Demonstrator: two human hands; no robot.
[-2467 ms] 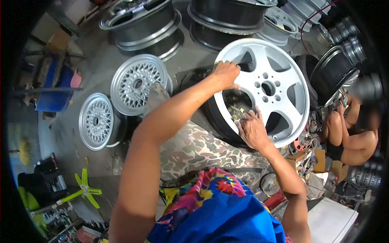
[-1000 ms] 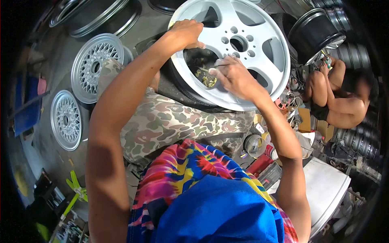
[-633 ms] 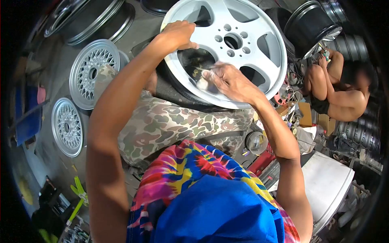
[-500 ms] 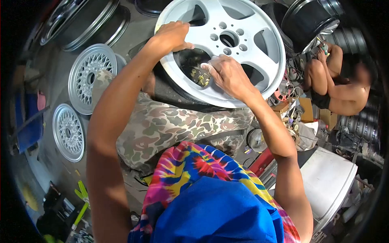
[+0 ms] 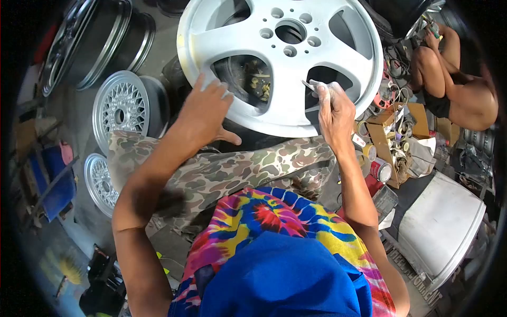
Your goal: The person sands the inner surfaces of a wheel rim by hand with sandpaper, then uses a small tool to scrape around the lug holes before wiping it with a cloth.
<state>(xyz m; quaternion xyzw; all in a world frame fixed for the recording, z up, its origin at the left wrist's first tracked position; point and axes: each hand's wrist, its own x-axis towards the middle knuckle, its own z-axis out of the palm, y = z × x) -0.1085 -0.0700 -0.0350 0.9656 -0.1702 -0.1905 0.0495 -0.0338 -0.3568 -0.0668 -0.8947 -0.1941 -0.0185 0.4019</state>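
A large white five-spoke wheel rim (image 5: 285, 84) lies face up in front of my knees. My left hand (image 5: 203, 116) has its fingers spread, with the fingertips at the rim's lower left edge and nothing held. My right hand (image 5: 337, 111) pinches a small folded pale sheet (image 5: 311, 84), which looks like sandpaper, at the lower right opening between two spokes. White dust coats the right fingers. Through the lower left opening show yellowish scraps (image 5: 260, 84) on the ground.
Silver mesh wheels (image 5: 121, 108) stand at the left, with wide rim barrels (image 5: 105, 47) behind them. Cardboard boxes (image 5: 383, 132), a paint can (image 5: 380, 169) and a white panel (image 5: 441, 222) are on the right. Another person (image 5: 459, 84) sits at the upper right, hands on a tool.
My left hand has come down from the left spoke to the rim's lower edge. My right hand, still pinching the sheet, has moved right to the neighbouring opening. The view has shifted.
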